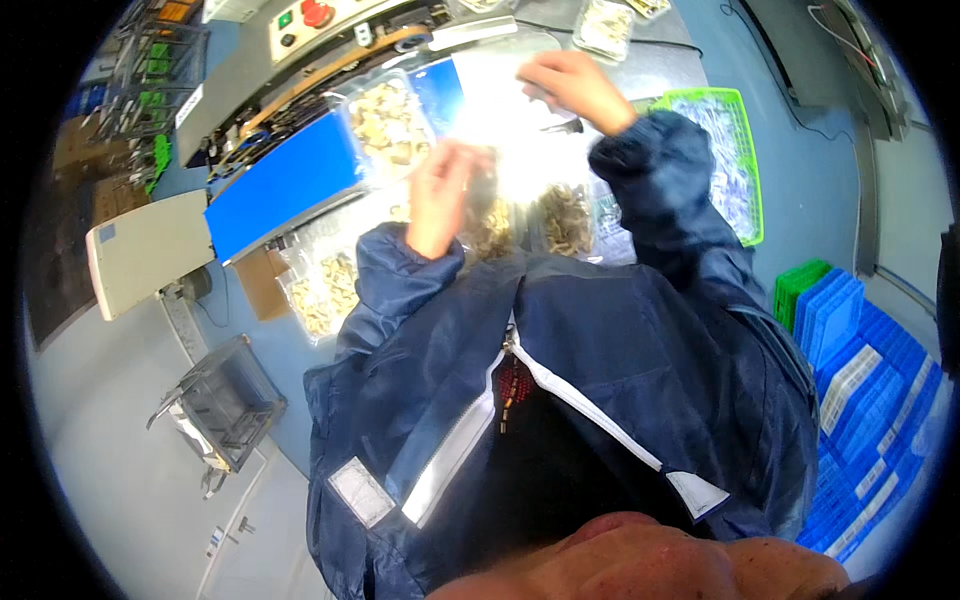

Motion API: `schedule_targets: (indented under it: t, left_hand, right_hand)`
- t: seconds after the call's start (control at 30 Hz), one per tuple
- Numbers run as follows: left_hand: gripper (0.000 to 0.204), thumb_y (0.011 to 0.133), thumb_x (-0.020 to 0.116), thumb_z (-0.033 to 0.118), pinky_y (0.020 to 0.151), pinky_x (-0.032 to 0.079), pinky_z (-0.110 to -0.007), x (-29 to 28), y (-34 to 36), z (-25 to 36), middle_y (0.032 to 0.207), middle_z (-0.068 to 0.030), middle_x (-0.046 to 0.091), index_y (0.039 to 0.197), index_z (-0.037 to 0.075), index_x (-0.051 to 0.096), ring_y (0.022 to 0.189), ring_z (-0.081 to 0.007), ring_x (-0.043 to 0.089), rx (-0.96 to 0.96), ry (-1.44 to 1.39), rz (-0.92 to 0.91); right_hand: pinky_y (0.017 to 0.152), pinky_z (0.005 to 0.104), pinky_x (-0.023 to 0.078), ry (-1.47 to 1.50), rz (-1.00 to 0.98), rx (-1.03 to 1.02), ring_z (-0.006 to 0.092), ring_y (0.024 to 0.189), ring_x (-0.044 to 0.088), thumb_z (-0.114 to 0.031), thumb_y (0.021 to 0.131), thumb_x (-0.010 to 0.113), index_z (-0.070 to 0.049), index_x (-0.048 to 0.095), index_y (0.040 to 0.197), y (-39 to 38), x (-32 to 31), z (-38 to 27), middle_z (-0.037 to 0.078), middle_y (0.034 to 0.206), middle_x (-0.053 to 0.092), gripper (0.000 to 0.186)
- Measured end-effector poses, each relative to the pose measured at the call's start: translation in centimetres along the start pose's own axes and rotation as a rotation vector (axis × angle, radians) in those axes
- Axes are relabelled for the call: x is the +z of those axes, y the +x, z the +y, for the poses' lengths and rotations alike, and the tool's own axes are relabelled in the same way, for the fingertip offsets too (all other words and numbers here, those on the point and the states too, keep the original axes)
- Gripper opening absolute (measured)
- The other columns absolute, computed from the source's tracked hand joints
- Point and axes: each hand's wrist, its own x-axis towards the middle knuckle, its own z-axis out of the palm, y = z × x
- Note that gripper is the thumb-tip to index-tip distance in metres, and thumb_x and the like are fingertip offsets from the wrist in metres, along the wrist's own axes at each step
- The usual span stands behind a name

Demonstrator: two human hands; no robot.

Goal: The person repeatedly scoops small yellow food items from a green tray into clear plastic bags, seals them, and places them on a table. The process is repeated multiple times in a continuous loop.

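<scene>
Over the glaring, washed-out middle of the bench point(675, 60), my right hand point(570, 88) is raised, fingers curled together; whatever lies in them cannot be made out. My left hand point(447, 190) is lower, its blurred fingers beside a clear pack of brownish pieces point(490, 225); I cannot tell if it holds anything. A clear tray of pale pieces point(385, 125) is just beyond it. A pack of darker pieces point(565, 220) sits below my right hand, and another tray of pale pieces point(322, 290) lies at the left near my sleeve.
A blue strip point(280, 185) runs left along the bench, below a panel with buttons point(300, 25). A beige machine point(145, 255) and metal frame point(225, 400) stand left. A green basket point(742, 170) is right, above stacked blue crates point(865, 400). More packs point(605, 25) lie behind.
</scene>
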Motion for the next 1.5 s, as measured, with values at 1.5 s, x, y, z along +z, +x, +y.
schedule_targets:
  t: [1.5]
  left_hand:
    - [0.027,0.091,0.06,0.015,0.068,0.048,-0.035,-2.7,18.4,-9.1,0.097,-0.0104,0.066,0.11,-0.004,0.062,0.08,-0.0225,0.06,-0.472,-0.484,0.424]
  right_hand:
    - [0.041,0.0283,0.025,0.507,0.372,0.452,0.0104,0.045,0.036,-0.021,0.085,0.066,-0.004,0.063,0.077,7.2,-0.5,2.5,0.001,0.063,0.052,0.019]
